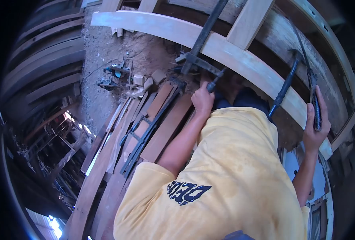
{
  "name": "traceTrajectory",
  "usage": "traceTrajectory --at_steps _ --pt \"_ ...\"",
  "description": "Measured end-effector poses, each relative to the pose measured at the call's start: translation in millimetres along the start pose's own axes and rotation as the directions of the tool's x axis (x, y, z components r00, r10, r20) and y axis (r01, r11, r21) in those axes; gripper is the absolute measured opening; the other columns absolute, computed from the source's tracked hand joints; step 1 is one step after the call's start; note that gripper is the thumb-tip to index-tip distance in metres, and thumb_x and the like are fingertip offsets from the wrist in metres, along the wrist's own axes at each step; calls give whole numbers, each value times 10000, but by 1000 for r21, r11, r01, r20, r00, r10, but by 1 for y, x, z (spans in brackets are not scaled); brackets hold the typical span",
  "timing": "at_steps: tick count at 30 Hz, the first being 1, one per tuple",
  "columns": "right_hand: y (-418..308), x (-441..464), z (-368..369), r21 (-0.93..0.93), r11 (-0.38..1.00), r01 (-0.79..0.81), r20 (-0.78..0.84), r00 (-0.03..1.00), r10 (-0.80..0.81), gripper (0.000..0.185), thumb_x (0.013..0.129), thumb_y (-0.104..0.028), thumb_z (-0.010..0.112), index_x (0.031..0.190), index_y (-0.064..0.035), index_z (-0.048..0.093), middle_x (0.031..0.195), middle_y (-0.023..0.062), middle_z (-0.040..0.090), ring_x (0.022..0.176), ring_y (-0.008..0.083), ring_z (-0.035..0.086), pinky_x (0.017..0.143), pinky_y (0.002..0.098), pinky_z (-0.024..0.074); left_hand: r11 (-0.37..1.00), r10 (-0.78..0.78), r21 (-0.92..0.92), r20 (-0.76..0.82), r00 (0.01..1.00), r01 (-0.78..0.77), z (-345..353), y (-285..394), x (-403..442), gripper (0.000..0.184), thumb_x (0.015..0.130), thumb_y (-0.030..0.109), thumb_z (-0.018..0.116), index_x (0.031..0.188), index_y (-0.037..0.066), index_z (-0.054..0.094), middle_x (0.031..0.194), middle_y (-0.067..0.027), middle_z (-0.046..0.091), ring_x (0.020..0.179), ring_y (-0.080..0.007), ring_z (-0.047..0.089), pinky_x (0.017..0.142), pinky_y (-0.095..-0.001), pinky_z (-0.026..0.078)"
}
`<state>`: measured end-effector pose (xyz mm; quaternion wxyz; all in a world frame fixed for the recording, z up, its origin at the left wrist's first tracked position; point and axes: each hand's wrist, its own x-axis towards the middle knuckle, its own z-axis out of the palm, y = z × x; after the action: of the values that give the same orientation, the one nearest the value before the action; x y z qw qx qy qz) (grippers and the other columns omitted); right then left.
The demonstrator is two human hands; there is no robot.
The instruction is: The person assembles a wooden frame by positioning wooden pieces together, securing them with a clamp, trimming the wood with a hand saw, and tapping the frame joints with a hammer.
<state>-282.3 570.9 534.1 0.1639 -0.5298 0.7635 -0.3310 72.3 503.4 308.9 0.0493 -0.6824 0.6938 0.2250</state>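
My left hand is closed around the dark handle of a bar clamp. The clamp's long bar rises past a curved pale wooden rail, and its arm lies across the bar near that rail's edge. At the right, my right hand grips a dark, narrow tool with a thin bar reaching upward; its exact kind is unclear. Between the hands, a black-gripped tool with a short crosswise head leans over the rail.
Wooden boards lie stacked at the left, with another dark bar clamp on them. Beyond, a blue-and-black power tool and wood offcuts rest on the dirt floor. A wooden crosspiece joins the curved rail.
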Motion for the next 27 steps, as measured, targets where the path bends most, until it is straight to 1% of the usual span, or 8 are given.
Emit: traceTrajectory --at_steps 6,7,11,14,17,22,24,27 --pt "2 -8 -8 47 988 -146 70 987 143 423 1061 -88 630 1479 -26 612 1410 151 698 1231 165 678 1065 309 479 912 250 -383 239 938 -145 1 -36 28 412 847 164 775 1255 199 729 830 -148 747 720 -299 739 649 -442 573" --pt "3 -7 -9 40 989 -144 69 988 141 425 1061 -89 632 1481 -27 610 1411 150 698 1213 155 683 1053 306 487 674 200 -611 692 694 415 -27 -27 43 449 855 147 768 1300 106 720 739 -44 666 624 -165 642 598 -336 514" --pt "4 -3 -12 3 995 -97 56 994 97 425 1063 -96 637 1482 -30 610 1405 143 703 1150 128 694 1012 292 508 615 435 -546 837 332 569 -20 -42 75 550 868 124 722 1412 61 670 724 15 630 604 -124 597 587 -313 504" --pt "5 -1 -15 -16 999 -42 26 999 43 423 1078 -108 618 1496 -40 603 1397 97 708 974 70 657 876 228 512 814 282 -581 436 854 28 8 -41 41 564 853 138 722 1413 189 680 731 -74 705 596 -242 688 608 -413 563" --pt "0 2 -15 -20 999 -49 25 998 50 426 1077 -111 622 1497 -43 603 1386 88 713 893 50 630 816 216 507 996 -52 69 26 998 50 -5 8 5 539 829 143 739 1356 252 707 864 -174 765 735 -374 748 683 -491 588" --pt "-1 7 -15 -51 999 -15 20 1000 16 425 1076 -111 623 1496 -47 608 1366 78 723 837 47 602 784 215 503 990 49 -140 174 984 -25 -7 -9 21 500 843 159 749 1334 240 712 887 -208 748 822 -385 744 709 -480 592" --pt "-3 7 -14 -52 998 -31 23 999 32 425 1075 -110 623 1495 -45 609 1360 76 725 823 47 595 773 216 501 931 231 -344 287 930 -125 -20 -29 44 507 853 161 748 1357 206 704 821 -186 744 785 -337 758 697 -445 596" --pt "-2 7 -15 -47 999 -15 11 1000 16 425 1074 -110 626 1494 -47 612 1324 65 735 786 44 573 725 212 486 578 451 -562 824 342 592 -43 -27 76 538 900 135 726 1417 11 644 662 10 588 607 -97 608 585 -289 512"
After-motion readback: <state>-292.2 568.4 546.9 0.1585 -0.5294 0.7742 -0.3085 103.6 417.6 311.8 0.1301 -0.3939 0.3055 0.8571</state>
